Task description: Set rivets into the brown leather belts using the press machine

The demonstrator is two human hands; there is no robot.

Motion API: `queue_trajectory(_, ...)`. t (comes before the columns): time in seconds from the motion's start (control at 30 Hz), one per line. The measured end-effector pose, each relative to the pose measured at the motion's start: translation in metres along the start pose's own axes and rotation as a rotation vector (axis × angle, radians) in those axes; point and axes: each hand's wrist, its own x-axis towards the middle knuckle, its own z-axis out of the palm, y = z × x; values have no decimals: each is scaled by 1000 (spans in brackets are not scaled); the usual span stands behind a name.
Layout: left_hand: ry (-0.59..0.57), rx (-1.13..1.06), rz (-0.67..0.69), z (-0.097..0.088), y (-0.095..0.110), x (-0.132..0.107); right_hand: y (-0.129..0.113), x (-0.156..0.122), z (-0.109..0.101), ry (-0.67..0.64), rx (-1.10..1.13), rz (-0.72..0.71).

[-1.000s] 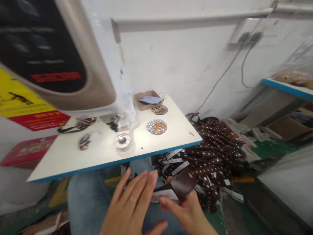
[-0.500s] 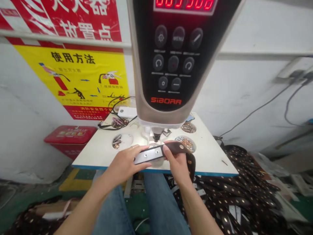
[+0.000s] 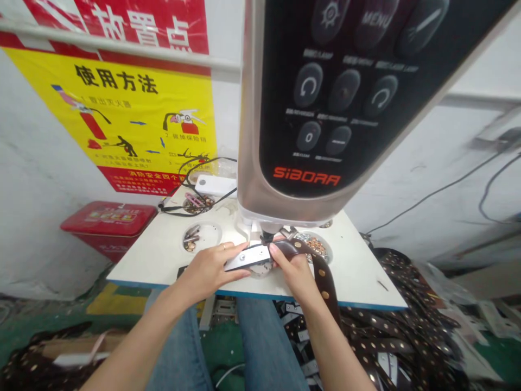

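Both hands hold a dark brown leather strap (image 3: pixel 324 278) with gold studs, right under the head of a SiBORR press machine (image 3: pixel 301 201). A silver-white strip (image 3: pixel 248 257) with small round metal fittings faces up on the strap between the hands. My left hand (image 3: pixel 207 271) pinches the strip's left end, thumb in front and fingers behind. My right hand (image 3: pixel 295 271) grips the brown part just right of the strip, thumb on top. The strap's studded length hangs over the table edge past my right wrist. A dark end shows left of my left hand.
The white table (image 3: pixel 150 266) has round wells with metal parts: copper and silver pieces (image 3: pixel 315 245) at right, dark cylinders (image 3: pixel 191 236) at left. Black cable (image 3: pixel 179 208) lies at back left. A red bin (image 3: pixel 109 222) stands left; piled studded straps (image 3: pixel 407 326) lie right.
The view has shifted, and the machine looks larger and further right. Between my hands, the strip has moved in closer under the press head. Both hands keep their hold.
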Motion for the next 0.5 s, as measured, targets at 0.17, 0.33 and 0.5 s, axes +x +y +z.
queue_trajectory(0.17,68,64,3,-10,12,-3,1,-1,7,98,177,-33)
queue_trajectory(0.33,190,213,140,-9,33,-22,-12,-25,3,14,216,-26)
queue_trajectory(0.5,206,236,88,-3,25,-26,-19,-21,-14,-33,-23,-88)
